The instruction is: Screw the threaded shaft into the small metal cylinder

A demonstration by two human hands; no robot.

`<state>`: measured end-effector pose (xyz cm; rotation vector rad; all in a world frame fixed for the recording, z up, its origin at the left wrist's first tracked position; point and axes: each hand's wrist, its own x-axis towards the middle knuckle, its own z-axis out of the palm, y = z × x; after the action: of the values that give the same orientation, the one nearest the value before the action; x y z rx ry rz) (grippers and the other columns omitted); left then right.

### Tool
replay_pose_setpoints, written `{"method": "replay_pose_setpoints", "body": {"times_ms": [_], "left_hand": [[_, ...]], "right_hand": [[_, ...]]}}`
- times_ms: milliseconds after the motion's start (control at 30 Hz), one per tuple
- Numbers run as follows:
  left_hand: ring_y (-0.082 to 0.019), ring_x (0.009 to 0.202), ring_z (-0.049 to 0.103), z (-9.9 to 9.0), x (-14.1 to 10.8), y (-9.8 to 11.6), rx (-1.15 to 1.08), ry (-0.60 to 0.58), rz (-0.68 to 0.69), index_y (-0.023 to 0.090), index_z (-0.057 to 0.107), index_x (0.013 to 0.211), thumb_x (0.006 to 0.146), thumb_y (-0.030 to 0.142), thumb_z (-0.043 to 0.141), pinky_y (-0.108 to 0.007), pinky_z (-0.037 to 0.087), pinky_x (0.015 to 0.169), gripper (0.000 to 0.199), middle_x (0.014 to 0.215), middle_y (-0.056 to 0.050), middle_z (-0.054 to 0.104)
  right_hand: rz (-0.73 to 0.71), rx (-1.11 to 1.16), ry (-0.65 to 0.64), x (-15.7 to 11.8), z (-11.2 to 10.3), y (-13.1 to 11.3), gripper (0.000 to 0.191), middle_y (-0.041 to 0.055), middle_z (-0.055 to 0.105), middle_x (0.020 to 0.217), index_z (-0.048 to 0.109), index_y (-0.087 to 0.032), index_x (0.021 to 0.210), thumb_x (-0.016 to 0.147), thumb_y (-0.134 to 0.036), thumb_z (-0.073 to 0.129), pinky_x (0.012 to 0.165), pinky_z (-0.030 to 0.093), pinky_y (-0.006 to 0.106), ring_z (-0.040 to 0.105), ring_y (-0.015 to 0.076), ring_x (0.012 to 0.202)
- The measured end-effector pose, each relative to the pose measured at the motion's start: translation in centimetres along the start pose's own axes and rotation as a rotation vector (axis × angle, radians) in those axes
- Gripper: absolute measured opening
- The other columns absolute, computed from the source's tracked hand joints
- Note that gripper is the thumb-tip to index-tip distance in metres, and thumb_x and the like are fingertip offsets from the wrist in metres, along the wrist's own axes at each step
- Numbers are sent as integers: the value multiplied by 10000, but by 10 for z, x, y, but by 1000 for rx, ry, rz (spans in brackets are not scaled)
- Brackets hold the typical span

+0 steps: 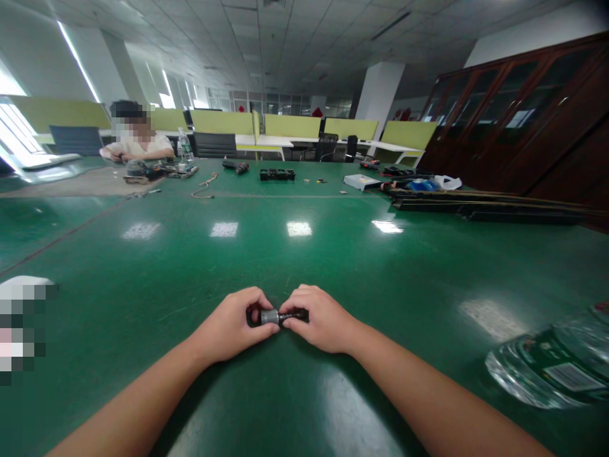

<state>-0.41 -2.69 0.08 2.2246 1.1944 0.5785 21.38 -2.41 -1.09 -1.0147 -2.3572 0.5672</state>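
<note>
Just above the green table top, or resting on it, is a small silver cylinder (pixel 269 317) with dark parts at its ends. My left hand (pixel 238 320) is closed round its left side, thumb and fingers gripping it. From the right, my right hand (pixel 323 317) pinches a thin dark rod (pixel 295 314) in line with the cylinder. Whether rod and cylinder are one piece or two touching pieces, I cannot tell. The fingers hide part of both.
On the right stands a large clear water bottle (pixel 547 362). Far back lie a black block (pixel 277 174), a power drill (pixel 235 166), a grey box (pixel 361 182), a cord (pixel 204 187) and long dark strips (pixel 476 203). A person (pixel 137 143) sits at the far left.
</note>
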Motion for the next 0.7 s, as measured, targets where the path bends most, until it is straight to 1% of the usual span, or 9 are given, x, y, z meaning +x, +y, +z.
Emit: {"method": "replay_pose_setpoints", "body": {"times_ms": [233, 400, 700], "left_hand": [[-147, 669, 558, 0, 0, 1, 3, 5, 2, 183, 606, 860, 772, 328, 686, -247, 416, 619, 188, 744, 12, 590], [-148, 675, 557, -1, 0, 1, -2, 2, 15, 186, 608, 861, 778, 319, 673, -246, 417, 620, 170, 753, 9, 594], [-149, 676, 550, -1, 0, 1, -2, -9, 5, 181, 609, 860, 780, 313, 673, -247, 409, 618, 167, 749, 8, 585]], "right_hand": [[-1, -14, 8, -2, -3, 0, 106, 7, 667, 799, 685, -201, 892, 788, -181, 691, 791, 397, 313, 562, 158, 801], [6, -6, 11, -2, -2, 1, 136, 9, 676, 807, 683, -202, 882, 753, -201, 727, 793, 400, 316, 573, 163, 802], [16, -6, 16, -2, -2, 2, 102, 5, 665, 775, 684, -204, 852, 760, -214, 726, 779, 394, 313, 567, 161, 783]]}}
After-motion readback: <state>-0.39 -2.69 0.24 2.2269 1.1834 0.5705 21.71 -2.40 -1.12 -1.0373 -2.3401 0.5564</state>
